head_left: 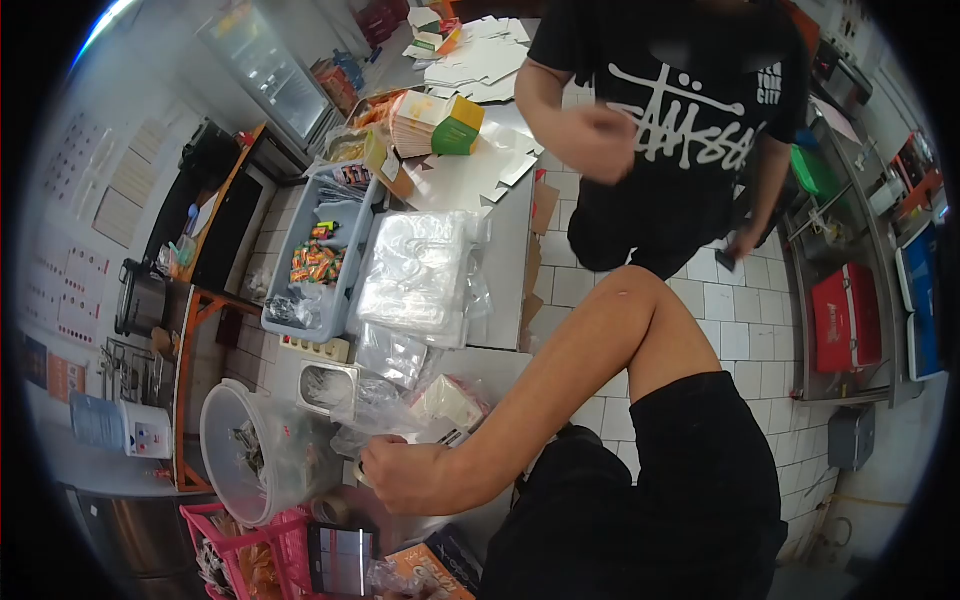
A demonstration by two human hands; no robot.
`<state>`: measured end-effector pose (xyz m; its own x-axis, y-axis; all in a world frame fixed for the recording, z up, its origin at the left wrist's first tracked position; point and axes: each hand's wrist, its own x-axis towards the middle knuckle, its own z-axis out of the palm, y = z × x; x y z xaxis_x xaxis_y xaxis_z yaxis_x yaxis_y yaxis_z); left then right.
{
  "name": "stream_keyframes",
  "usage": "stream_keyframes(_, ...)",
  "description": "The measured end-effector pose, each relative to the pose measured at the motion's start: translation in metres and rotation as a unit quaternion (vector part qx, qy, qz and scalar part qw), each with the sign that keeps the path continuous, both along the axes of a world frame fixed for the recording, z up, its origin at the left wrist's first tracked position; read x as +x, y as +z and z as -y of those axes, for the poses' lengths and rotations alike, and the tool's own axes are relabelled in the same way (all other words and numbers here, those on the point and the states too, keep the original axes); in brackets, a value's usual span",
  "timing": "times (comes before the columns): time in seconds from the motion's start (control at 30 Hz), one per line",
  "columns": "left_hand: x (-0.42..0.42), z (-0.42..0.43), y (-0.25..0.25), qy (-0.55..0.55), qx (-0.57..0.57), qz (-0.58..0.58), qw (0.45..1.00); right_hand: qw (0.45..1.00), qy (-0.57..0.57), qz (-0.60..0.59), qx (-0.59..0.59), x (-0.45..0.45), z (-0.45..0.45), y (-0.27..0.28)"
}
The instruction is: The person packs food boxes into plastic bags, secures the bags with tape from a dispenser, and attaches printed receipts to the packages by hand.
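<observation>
My right hand [405, 475] reaches in low over the table's near end, its fingers closed in a fist. A small pale curved object [361, 473] shows at its fingertips; I cannot tell its kind. Just beyond the hand are crumpled clear plastic bags [375, 405], a metal tray [328, 387] and a white and red packet [450, 400]. Below the fist lies a roll of tape [330, 509], beside a large translucent bucket [290, 455]. My left hand is out of view.
A person in a black T-shirt [670, 110] stands across the table's right edge, one hand raised. A blue-grey crate [345, 290] with small packets, stacked clear bags [415, 270] and cardboard cartons [458, 125] occupy the table. A pink basket [285, 545] is at the near left.
</observation>
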<state>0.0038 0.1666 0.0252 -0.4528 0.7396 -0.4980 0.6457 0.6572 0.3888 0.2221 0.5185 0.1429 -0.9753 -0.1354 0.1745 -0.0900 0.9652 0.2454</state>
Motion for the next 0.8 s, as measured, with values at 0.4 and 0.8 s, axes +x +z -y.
stream_keyframes(0.4,-0.011,0.021,-0.025,0.000,0.057,0.041,0.998,0.999,0.002,-0.041,-0.019,-0.021,0.022,0.015)
stream_keyframes(0.8,0.000,0.046,-0.039,-0.013,0.199,0.017,0.980,0.998,0.044,-0.014,-0.033,-0.060,0.093,0.016)
